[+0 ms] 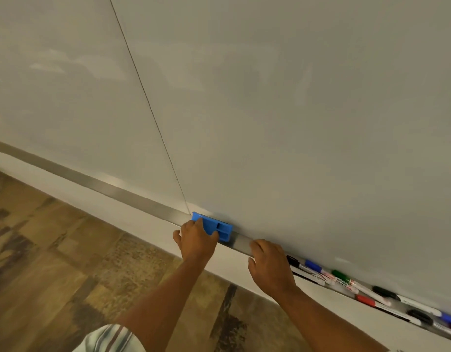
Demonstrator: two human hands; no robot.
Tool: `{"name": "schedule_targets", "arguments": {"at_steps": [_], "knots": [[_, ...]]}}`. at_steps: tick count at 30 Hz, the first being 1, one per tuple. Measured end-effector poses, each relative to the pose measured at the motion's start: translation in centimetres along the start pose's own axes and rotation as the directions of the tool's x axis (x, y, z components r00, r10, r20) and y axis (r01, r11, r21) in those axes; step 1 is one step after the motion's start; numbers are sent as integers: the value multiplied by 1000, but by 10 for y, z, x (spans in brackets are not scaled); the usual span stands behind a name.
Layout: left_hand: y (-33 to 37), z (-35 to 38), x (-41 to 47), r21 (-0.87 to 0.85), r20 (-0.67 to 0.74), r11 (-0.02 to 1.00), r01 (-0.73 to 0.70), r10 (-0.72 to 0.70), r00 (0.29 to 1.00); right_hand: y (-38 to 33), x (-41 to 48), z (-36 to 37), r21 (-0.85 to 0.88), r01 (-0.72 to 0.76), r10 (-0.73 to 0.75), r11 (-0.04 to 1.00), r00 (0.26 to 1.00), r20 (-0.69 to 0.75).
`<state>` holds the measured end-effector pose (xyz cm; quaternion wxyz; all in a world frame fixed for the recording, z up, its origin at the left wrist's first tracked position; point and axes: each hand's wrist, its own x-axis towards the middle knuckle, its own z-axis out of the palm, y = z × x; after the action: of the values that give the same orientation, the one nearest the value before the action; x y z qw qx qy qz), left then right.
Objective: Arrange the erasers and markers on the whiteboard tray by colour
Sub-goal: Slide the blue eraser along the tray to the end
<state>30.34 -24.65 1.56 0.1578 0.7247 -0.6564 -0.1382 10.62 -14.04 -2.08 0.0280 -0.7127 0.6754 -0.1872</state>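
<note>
Blue eraser (214,227) sitting on the metal whiteboard tray (117,190), directly below the vertical seam (148,105) in the whiteboard (295,97). Left hand (196,240) clasped over the eraser's left half, fingers curled around its top, thumb out to the side. Right hand (268,266) just right of the eraser, resting on the tray's front edge, fingers bent down onto the rail, gripping nothing visible. Farther right of the eraser, beyond the right hand, a jumble of markers lying along the tray: black-capped marker (293,261), blue-capped marker (312,266), green-capped marker (340,276), red-capped marker (365,300), more black caps and another blue one toward the frame's edge. Left of the eraser, bare tray. Wood-patterned floor (66,250) below. Striped sleeve (110,337) at the bottom edge.
</note>
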Motion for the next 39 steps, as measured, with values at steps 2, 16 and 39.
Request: {"name": "schedule_targets", "arguments": {"at_steps": [2,16,39], "knots": [[-6,-2,10,33,32,999,10,-11,999,6,-6,5,-49,16,-15,999,999,28],[-18,-3,36,154,135,988,-25,4,991,32,-35,11,-283,119,-68,952,981,183],[75,72,-95,-355,47,931,-82,106,993,90,-113,-29,-177,-130,164,976,968,191]]}}
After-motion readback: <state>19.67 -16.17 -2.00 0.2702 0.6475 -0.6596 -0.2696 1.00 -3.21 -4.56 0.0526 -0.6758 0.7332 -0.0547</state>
